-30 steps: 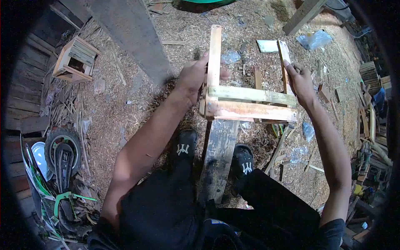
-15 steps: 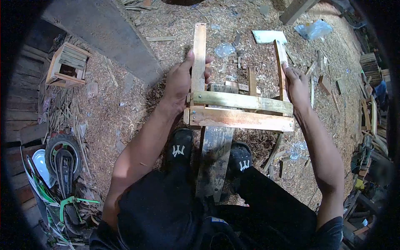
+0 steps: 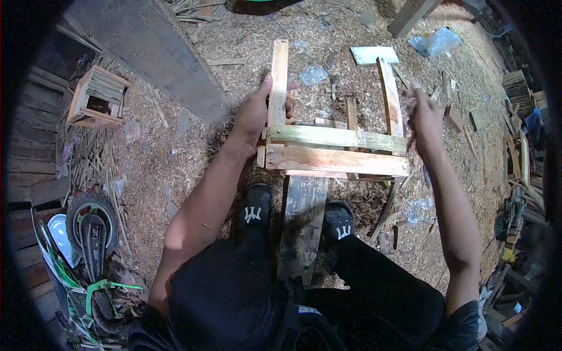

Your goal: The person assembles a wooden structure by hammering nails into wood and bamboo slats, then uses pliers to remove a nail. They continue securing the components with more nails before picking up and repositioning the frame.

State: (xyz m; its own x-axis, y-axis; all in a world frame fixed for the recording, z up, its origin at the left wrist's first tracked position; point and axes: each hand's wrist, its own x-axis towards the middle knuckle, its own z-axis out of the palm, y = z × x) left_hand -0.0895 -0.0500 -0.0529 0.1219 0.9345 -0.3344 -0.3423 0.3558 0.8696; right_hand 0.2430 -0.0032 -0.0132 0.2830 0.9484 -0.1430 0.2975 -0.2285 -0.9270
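Note:
A wooden frame (image 3: 339, 159) made of nailed slats rests above a dark, worn plank between my feet. Its left slat (image 3: 280, 82) is wrapped by the fingers and thumb of my left hand (image 3: 252, 114). My right hand (image 3: 427, 124) hovers just outside the right slat (image 3: 390, 96), apart from it, with the fingers loosely bent and nothing visible in them. Two crosspieces, a greenish one (image 3: 328, 137) and a paler one below it, join the slats at the near end. Screw or nail heads show at their left ends.
The worn plank (image 3: 301, 225) runs toward me between two dark shoes. A thick beam (image 3: 152, 55) stands at upper left, near a small wooden box (image 3: 99, 98). A small motorbike (image 3: 88, 251) lies at left. Wood scraps and plastic bags (image 3: 436, 42) litter the shavings-covered ground.
My right hand has let go of the right slat and moved slightly right of it. The frame has tilted a little, while my left hand keeps its hold.

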